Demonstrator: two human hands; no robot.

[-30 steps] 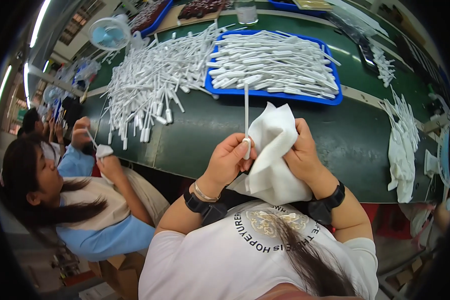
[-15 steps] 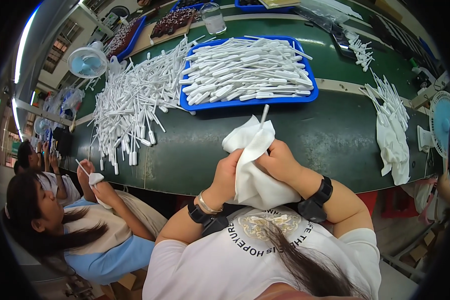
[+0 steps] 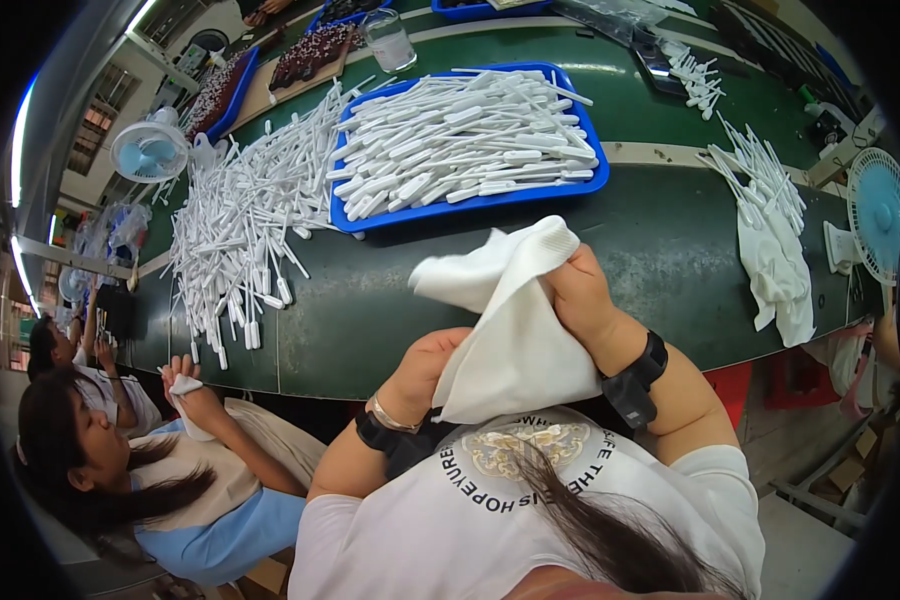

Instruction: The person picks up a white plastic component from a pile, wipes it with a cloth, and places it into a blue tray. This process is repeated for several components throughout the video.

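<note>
A white cloth (image 3: 520, 340) hangs draped between my hands, in front of my chest and above the near table edge. My right hand (image 3: 585, 292) pinches its upper right part, raised higher than the other hand. My left hand (image 3: 422, 368) is closed at the cloth's lower left side, its fingertips partly behind the fabric. No stick shows out of the cloth; anything inside the folds is hidden. Just beyond stands a blue tray (image 3: 595, 185) heaped with white plastic sticks (image 3: 460, 140) that have a wider, flat end.
A loose pile of similar sticks (image 3: 240, 215) spreads left of the tray. More sticks (image 3: 765, 185) lie on a white cloth (image 3: 778, 280) at right, near a fan (image 3: 878, 215). A glass jar (image 3: 390, 45) stands behind. A co-worker (image 3: 185, 470) sits close at my left, holding a cloth.
The stick that poked up out of the cloth is out of sight. My right hand has moved up and right, my left hand down and left, and the cloth is spread wider.
</note>
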